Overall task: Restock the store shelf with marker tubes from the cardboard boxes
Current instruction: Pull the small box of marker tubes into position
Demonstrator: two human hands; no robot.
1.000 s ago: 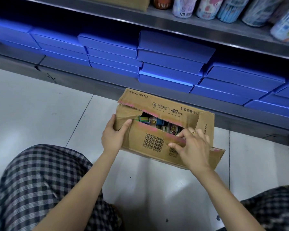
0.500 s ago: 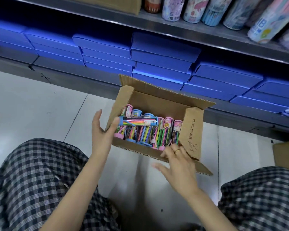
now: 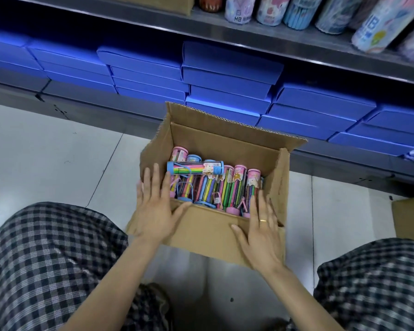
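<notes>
An open cardboard box (image 3: 208, 232) sits on the floor in front of the shelf, its flaps folded outward. Inside lie several clear marker tubes (image 3: 227, 187) with pink and blue caps; one blue-capped tube (image 3: 195, 167) lies crosswise on top. My left hand (image 3: 154, 206) lies flat, fingers straight, on the box's near left corner. My right hand (image 3: 261, 230) presses flat with spread fingers on the near right flap. Neither hand holds a tube.
The lower shelf (image 3: 134, 106) holds stacks of flat blue boxes (image 3: 227, 75). The upper shelf (image 3: 285, 41) carries printed cylindrical tubes (image 3: 373, 25). Another cardboard box (image 3: 411, 218) shows at the right edge. My knees in checked trousers flank the box on the white tiled floor.
The box went from nearly closed to fully open. Both hands let go of the flaps and now lie flat on the near side. The view moved closer.
</notes>
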